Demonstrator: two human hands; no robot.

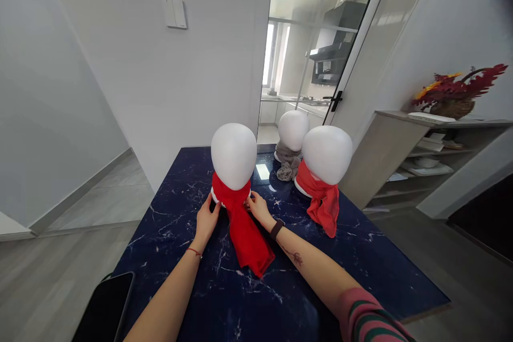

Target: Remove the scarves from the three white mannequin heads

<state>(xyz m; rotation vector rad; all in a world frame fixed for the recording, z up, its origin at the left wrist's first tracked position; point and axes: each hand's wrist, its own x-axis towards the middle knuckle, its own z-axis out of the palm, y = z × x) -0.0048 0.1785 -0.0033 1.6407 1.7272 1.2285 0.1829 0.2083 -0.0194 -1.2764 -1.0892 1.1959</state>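
A white mannequin head (pixel 233 155) stands on the dark blue marble table (pixel 280 299) with a red scarf (pixel 246 230) tied round its neck, the ends hanging toward me. My left hand (pixel 207 219) rests against the left side of its base, fingers together and pointing up. My right hand (pixel 258 208) touches the scarf at the right side of the neck, fingers pinched on the cloth. A second white head (pixel 326 154) with a red scarf (pixel 323 200) stands to the right.
A third white head (pixel 293 129) with a grey scarf (pixel 287 163) stands behind. A black phone (pixel 105 310) lies at the table's near left corner. A shelf unit (pixel 417 155) with a flower basket (pixel 455 93) stands to the right; a glass door (pixel 320 37) is behind.
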